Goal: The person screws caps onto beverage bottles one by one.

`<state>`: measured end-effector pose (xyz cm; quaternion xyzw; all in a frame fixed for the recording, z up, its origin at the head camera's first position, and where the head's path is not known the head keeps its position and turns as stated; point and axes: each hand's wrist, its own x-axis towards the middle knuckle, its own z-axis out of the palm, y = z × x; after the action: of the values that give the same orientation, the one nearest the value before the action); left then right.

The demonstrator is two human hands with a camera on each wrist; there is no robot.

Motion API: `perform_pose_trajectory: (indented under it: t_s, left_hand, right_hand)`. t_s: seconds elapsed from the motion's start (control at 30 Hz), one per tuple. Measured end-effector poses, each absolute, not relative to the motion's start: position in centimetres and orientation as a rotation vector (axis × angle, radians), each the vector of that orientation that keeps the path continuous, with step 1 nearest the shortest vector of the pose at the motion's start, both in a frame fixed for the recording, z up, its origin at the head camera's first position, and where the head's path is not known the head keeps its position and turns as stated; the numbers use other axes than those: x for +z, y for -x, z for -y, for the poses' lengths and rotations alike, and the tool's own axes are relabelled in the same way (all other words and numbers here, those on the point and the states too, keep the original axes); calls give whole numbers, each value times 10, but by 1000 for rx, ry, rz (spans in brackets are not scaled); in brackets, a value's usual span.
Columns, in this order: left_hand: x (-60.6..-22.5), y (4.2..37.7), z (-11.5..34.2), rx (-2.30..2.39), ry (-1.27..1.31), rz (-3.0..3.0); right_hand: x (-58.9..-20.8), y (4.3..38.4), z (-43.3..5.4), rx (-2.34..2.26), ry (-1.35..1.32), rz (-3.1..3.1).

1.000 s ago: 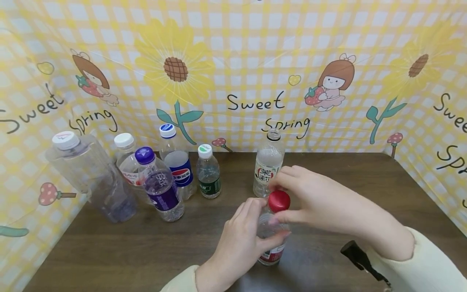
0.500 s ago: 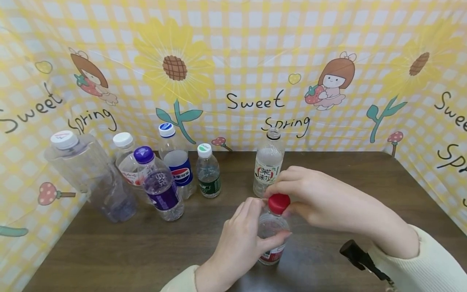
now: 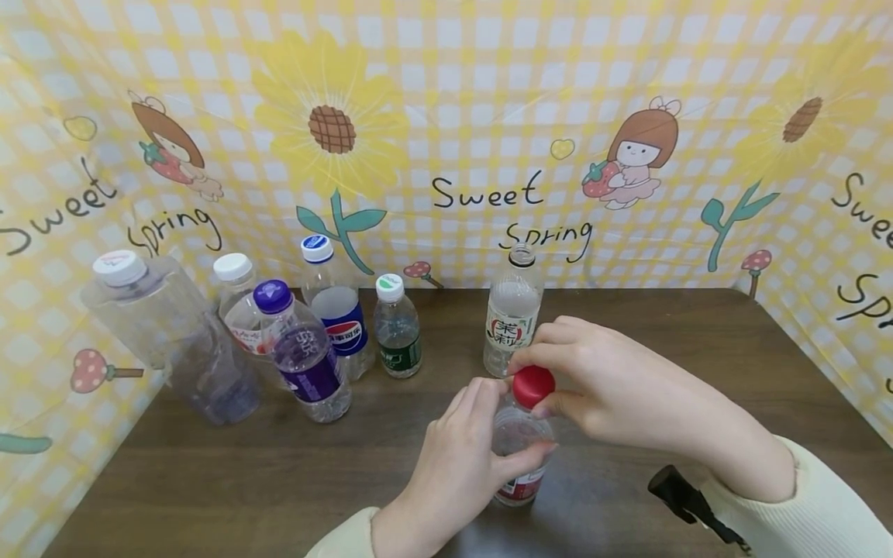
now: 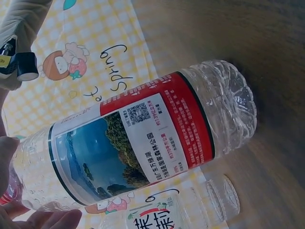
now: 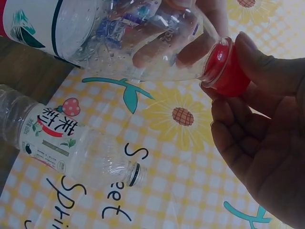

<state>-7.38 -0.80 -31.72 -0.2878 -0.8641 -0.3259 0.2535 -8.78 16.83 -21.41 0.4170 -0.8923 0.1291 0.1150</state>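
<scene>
A clear plastic water bottle [image 4: 128, 138] with a red and white label and a lake picture stands upright on the table. My left hand [image 3: 463, 457] grips its upper body, thumb on the near side and fingers on the far side. On its mouth sits a red cap [image 3: 533, 387], pinched between thumb and fingers of my right hand [image 3: 607, 380]. Just behind, an uncapped clear bottle [image 3: 512, 322] with a white label and a black ring at the neck stands partly hidden by my right fingers.
Several capped bottles stand at the left: a large greyish one [image 3: 174, 341], a purple-capped bottle [image 3: 310, 372], a Pepsi bottle [image 3: 342, 325] and a small green-labelled bottle [image 3: 398, 333]. A checked cloth [image 3: 474, 93] hangs behind the dark wooden table [image 3: 335, 480]. A black strap [image 3: 687, 500] hangs by the right sleeve.
My right thumb, lower in front of the bottle neck one second ago, has moved up to the red cap's near right side. The left hand and bottle stay in place.
</scene>
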Motion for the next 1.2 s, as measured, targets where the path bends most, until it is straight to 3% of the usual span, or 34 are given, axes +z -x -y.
perform_pose_trajectory:
  t_s: [0.8, 1.2]
  left_hand:
    - [-313, 74, 8, -968, 830, 2365]
    - [-295, 89, 22, -996, 623, 2435]
  right_hand:
    - [-221, 85, -183, 523, -1195, 2572]
    - [-251, 91, -235, 588, -565, 2573]
